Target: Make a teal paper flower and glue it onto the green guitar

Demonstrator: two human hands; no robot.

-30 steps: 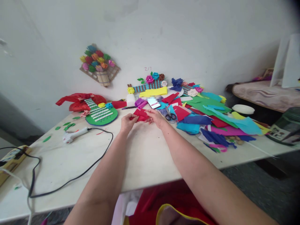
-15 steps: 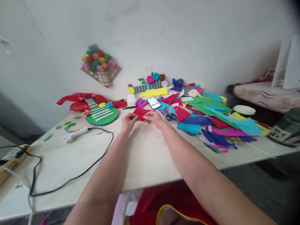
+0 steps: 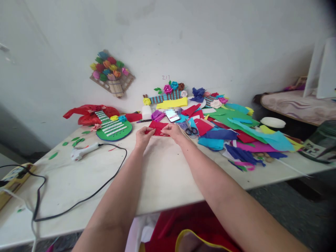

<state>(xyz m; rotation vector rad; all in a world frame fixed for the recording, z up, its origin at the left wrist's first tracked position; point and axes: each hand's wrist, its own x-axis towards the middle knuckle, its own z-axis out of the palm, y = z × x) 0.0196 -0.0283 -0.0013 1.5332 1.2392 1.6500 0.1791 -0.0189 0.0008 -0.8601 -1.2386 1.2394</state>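
Note:
A red sheet of paper [image 3: 158, 126] lies on the white table [image 3: 162, 175] in front of me. My left hand [image 3: 143, 136] pinches its near left edge. My right hand [image 3: 173, 132] pinches its near right edge. Both hands have the fingers closed on the paper and rest close together. Black-handled scissors [image 3: 191, 131] lie just right of my right hand, and a phone [image 3: 172, 115] lies just beyond the paper.
A heap of coloured paper sheets [image 3: 236, 133] covers the table's right side. A white glue gun [image 3: 82, 152] with a black cord [image 3: 86, 197] lies at the left, near a green paper guitar [image 3: 112, 128]. Paper-flower crafts [image 3: 111, 71] stand against the wall.
The red paper was crumpled up between my hands and now lies spread flatter, with both hands shifted slightly along its near edge.

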